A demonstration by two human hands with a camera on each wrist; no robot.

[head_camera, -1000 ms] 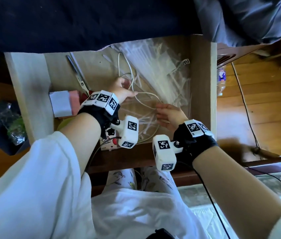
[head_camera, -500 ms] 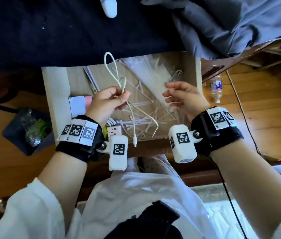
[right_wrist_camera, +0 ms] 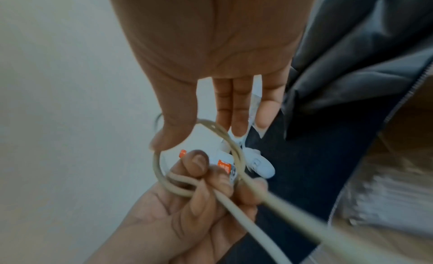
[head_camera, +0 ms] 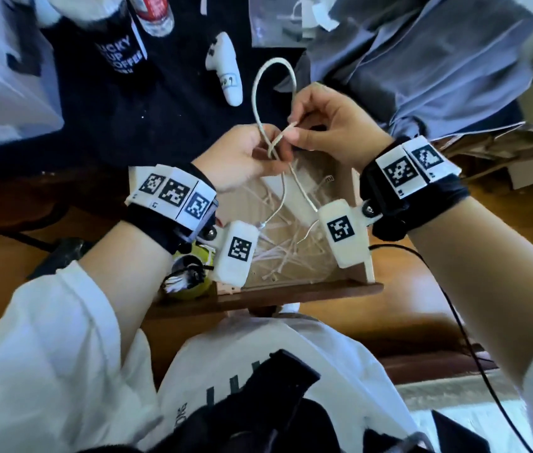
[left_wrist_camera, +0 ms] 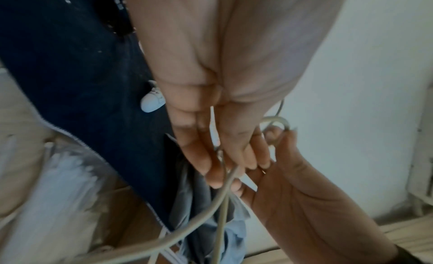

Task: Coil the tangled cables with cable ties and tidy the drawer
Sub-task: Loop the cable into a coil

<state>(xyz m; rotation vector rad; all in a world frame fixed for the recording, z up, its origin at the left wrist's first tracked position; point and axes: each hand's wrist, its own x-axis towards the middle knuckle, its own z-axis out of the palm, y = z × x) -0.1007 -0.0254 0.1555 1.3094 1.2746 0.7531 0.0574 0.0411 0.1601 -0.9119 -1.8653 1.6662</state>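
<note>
A white cable (head_camera: 256, 93) stands in a tall loop above the open wooden drawer (head_camera: 294, 291). My left hand (head_camera: 270, 156) grips the cable where the loop crosses itself. My right hand (head_camera: 293, 132) pinches a strand just above that crossing, between thumb and forefinger. Two strands hang down from the hands into the drawer. In the right wrist view the cable (right_wrist_camera: 161, 175) curls round the left hand's fingers (right_wrist_camera: 199, 175), and the right thumb (right_wrist_camera: 171, 136) touches the loop. In the left wrist view the cable (left_wrist_camera: 211, 205) runs out from under the left fingers (left_wrist_camera: 199, 156).
Several loose white cable ties (head_camera: 286, 248) lie on the drawer floor. A bag of ties (left_wrist_camera: 61, 179) lies at its back. On the dark cloth beyond stand a white controller (head_camera: 226, 70), a black cup (head_camera: 119, 47) and a bottle (head_camera: 154, 11). Grey fabric (head_camera: 422, 60) is heaped at right.
Both hands have risen out of the drawer with the cable. The right hand, empty half a second ago, now pinches the cable beside the left hand. The view has tilted up.
</note>
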